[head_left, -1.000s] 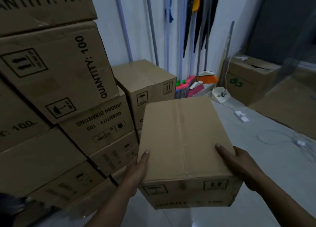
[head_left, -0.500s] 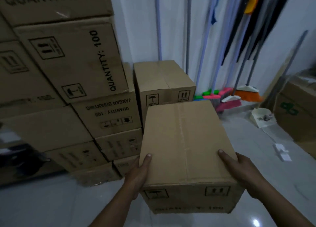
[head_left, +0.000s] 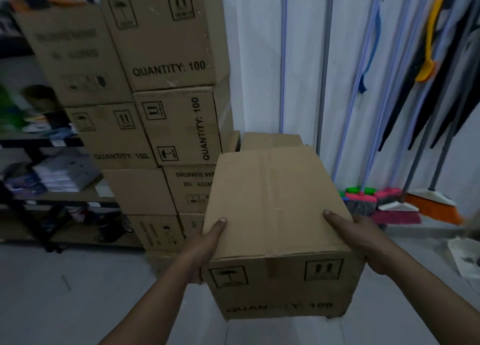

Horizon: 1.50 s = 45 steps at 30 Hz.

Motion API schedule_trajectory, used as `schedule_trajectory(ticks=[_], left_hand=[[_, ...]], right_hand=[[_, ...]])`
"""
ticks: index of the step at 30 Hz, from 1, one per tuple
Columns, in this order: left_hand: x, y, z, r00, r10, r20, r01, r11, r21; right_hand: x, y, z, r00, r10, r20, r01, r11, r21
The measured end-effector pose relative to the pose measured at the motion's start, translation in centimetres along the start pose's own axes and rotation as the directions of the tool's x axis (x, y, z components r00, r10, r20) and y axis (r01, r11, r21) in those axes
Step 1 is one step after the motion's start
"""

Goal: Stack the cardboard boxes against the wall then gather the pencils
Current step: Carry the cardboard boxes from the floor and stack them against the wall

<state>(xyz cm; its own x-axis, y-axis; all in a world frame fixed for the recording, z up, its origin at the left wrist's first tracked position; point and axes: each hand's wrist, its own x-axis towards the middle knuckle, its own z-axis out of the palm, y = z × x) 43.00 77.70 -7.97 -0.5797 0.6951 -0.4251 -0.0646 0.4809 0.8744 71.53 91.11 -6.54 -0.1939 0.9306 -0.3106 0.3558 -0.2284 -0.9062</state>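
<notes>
I carry a taped brown cardboard box (head_left: 275, 215) in front of me, above the floor. My left hand (head_left: 205, 246) grips its left side with the thumb on the top face. My right hand (head_left: 361, 238) grips the right side the same way. A tall stack of cardboard boxes (head_left: 166, 111) marked "QUANTITY: 100" stands against the white wall at the left. A lower box (head_left: 270, 141) sits on the floor stack just behind the carried box, mostly hidden by it. No pencils are in view.
Brooms and mops (head_left: 389, 204) lean on the wall at the right. A metal shelf (head_left: 52, 196) with papers and clutter stands at the left. A white dustpan (head_left: 465, 259) lies at the right edge on the grey floor (head_left: 78, 292).
The view has swung left and up toward the stack; the shelf has come into sight. The carried box is higher and nearer the stacked boxes, still held by both hands.
</notes>
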Motion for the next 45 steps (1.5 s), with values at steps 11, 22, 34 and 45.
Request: schedule_trajectory(ticks=[11, 22, 34, 45], left_hand=[[-2.4, 11.3, -0.7, 0.989, 0.147, -0.005, -0.147, 0.989, -0.015], [-0.5, 21.8, 0.8, 0.953, 0.299, -0.05, -0.302, 0.952, -0.055], [10.8, 26.8, 1.7, 0.94, 0.341, -0.01, -0.341, 0.938, -0.056], [18.0, 28.4, 3.8, 0.941, 0.337, -0.042, -0.336, 0.941, 0.031]], right_hand=[[-0.6, -11.4, -5.5, 0.993, -0.118, 0.011, 0.118, 0.993, -0.008], [3.3, -20.2, -7.9, 0.976, -0.204, -0.071, 0.204, 0.979, -0.008], [13.3, -23.7, -5.3, 0.988, -0.112, -0.104, 0.111, 0.994, -0.013], [20.9, -23.7, -4.0, 0.992, -0.028, -0.12, 0.022, 0.999, -0.044]])
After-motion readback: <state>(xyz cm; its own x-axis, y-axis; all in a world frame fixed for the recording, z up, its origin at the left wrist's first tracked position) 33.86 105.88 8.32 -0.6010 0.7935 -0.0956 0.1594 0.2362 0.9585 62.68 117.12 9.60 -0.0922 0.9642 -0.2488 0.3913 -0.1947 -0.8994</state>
